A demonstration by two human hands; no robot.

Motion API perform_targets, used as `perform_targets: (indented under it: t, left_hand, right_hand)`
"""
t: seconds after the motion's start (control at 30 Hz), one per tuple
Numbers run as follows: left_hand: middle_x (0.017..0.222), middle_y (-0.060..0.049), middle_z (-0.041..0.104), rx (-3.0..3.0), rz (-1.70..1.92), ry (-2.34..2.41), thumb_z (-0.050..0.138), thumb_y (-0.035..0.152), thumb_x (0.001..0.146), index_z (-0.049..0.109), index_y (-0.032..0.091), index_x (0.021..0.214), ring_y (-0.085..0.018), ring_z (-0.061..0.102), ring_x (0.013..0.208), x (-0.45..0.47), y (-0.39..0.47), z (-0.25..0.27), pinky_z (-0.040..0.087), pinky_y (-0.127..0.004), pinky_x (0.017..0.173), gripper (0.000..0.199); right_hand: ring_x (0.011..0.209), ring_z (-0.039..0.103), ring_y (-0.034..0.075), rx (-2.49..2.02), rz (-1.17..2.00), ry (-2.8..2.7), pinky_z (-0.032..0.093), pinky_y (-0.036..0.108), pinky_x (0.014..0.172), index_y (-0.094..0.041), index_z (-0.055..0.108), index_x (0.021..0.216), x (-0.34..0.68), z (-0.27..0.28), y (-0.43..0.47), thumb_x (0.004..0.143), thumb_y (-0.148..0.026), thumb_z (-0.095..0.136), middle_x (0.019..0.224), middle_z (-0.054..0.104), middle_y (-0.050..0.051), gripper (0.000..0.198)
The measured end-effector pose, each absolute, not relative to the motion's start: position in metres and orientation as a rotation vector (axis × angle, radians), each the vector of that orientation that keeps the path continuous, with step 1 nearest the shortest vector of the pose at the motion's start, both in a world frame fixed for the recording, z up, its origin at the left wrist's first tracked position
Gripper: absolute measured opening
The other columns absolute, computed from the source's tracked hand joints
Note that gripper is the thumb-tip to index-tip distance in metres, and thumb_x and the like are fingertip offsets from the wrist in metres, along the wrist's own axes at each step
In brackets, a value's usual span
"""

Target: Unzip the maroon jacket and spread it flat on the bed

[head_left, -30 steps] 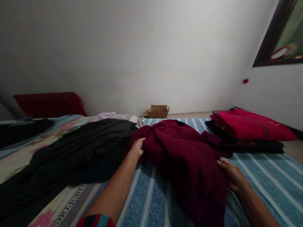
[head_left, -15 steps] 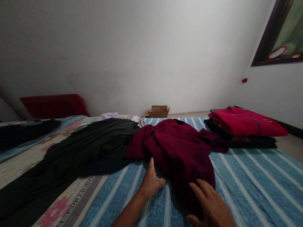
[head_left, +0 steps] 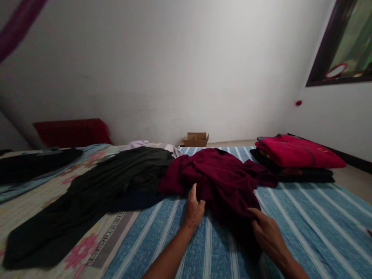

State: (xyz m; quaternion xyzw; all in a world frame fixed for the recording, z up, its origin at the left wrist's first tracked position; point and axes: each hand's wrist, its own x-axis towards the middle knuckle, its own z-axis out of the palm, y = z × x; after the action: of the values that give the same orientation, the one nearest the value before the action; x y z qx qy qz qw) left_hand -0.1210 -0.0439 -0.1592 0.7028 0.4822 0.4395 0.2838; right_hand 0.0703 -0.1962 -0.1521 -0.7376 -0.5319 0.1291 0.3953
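Head view: maroon garment (head_left: 221, 182) bunched mid-bed on striped sheet (head_left: 305, 217), black cloth (head_left: 116, 178) at its left. My left hand (head_left: 194, 209) and right hand (head_left: 269, 232) pinch its near hem. Step: spreading; next, pull flat.

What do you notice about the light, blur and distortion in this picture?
Head view: dim, uneven light, brightest on the wall; a blurred purple streak at top left; wide-angle stretch slants the picture frame; the maroon cloth and both hands stay fairly sharp.

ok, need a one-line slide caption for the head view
Both hands, left hand and right hand, grip a maroon garment on a blue striped bedsheet.
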Motion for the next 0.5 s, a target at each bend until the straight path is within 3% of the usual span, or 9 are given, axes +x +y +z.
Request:
perform_targets:
  t: [0.17,0.37,0.5]
  left_hand:
    - [0.106,-0.016,0.063,1.916,1.437,1.498,0.037,0.004,0.070,0.051,0.010,0.112,-0.022,0.059,0.101,-0.119,-0.022,-0.118,0.046,-0.035,0.089,0.045]
    - [0.107,-0.011,0.059,2.111,1.724,1.504,0.041,0.014,0.072,0.054,0.015,0.105,-0.022,0.054,0.105,-0.188,-0.039,-0.040,0.040,-0.038,0.096,0.035]
    - [0.094,-0.008,0.064,2.282,1.337,1.641,0.045,0.023,0.069,0.058,0.016,0.093,-0.021,0.062,0.085,-0.242,-0.070,-0.051,0.048,-0.034,0.082,0.028]
  right_hand:
    - [0.082,0.065,0.022,-1.838,0.146,-1.105,0.050,0.029,0.070,-0.018,0.066,0.098,0.099,-0.128,-0.200,0.074,-0.030,0.036,0.085,0.070,0.004,0.040]
    - [0.087,0.065,0.022,-1.828,-0.111,-1.211,0.051,0.030,0.076,-0.021,0.064,0.104,0.116,-0.117,-0.236,0.076,-0.029,0.041,0.097,0.069,0.005,0.037]
    - [0.092,0.064,0.018,-1.771,0.129,-1.594,0.051,0.027,0.076,-0.023,0.062,0.108,0.107,-0.139,-0.253,0.081,-0.020,0.035,0.104,0.067,0.004,0.038]
